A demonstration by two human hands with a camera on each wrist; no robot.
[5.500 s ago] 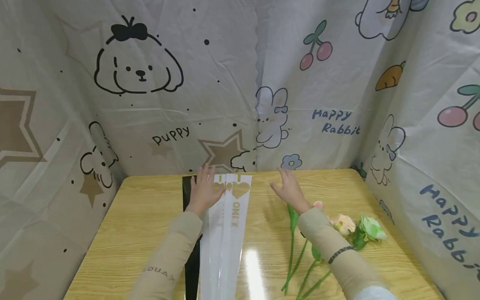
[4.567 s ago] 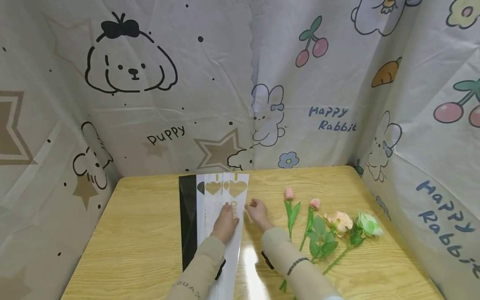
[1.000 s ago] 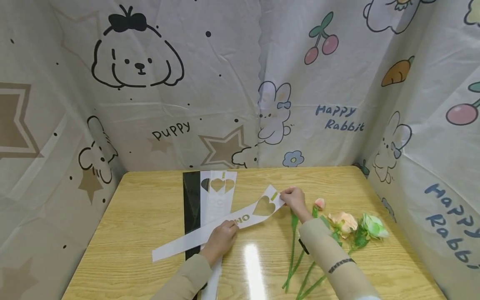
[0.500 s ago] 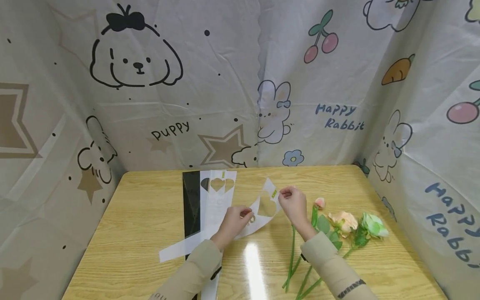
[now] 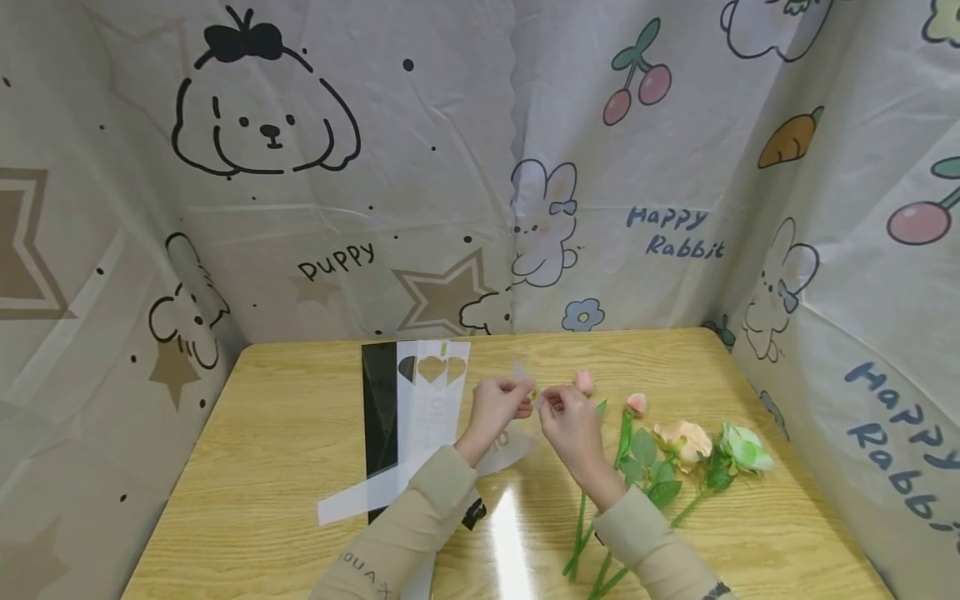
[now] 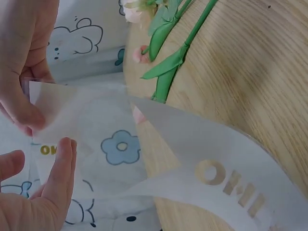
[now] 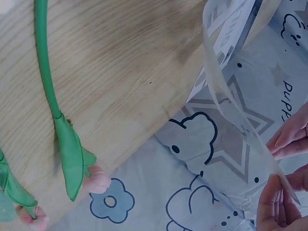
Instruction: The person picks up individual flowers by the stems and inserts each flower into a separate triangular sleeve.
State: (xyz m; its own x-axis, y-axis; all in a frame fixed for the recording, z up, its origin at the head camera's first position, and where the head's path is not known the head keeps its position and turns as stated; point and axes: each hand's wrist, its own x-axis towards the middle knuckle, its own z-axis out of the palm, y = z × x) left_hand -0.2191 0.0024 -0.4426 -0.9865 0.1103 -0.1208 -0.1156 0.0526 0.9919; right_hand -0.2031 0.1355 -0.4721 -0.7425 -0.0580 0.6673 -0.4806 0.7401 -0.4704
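Note:
A white and clear flower sleeve [image 5: 506,450] with a heart window bends up between the two hands. My right hand [image 5: 573,429] pinches its upper end between thumb and fingers. Facing it, my left hand [image 5: 495,412] reaches to the same end; in the left wrist view its straight fingers [image 6: 65,166] lie against the film, with the thumb apart from them. The sleeve's narrow tail [image 5: 360,493] lies crosswise over a pile of other white sleeves [image 5: 435,417]. The right wrist view shows the film as a curved strip [image 7: 226,101].
A black sheet [image 5: 380,400] lies along the pile's left side. To the right are pink tulips [image 5: 636,405], a peach flower [image 5: 684,442] and a pale green flower [image 5: 745,447] with green stems. Printed curtains surround the wooden table [image 5: 262,450].
The top sleeve was drawn from the pile and turned crosswise. Its wide end has since been bent up, and my left hand has moved right and up to meet my right hand.

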